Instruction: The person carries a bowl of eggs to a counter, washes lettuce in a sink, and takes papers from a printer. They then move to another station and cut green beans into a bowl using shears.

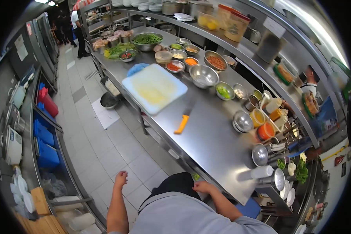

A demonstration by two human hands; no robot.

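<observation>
My left hand [121, 178] hangs over the tiled floor, fingers loosely curled, with nothing visible in it. My right hand [202, 187] is beside my dark apron [175, 185], near the table edge; its fingers are curled together and their inner side is hidden. On the steel table [214, 144] lies a knife [182, 123] with a yellow handle, its blade blurred. Beyond it sits a white cutting board [155, 87] with a yellowish stain, and a blue cloth [137, 69] behind that.
Bowls of cut vegetables, such as a bowl of green beans [147, 41], line the table's far side. A shelf [222, 41] runs above. On the left stand a counter and blue bins [46, 154]. A black pot [109, 100] is on the floor. A person [80, 33] stands far back.
</observation>
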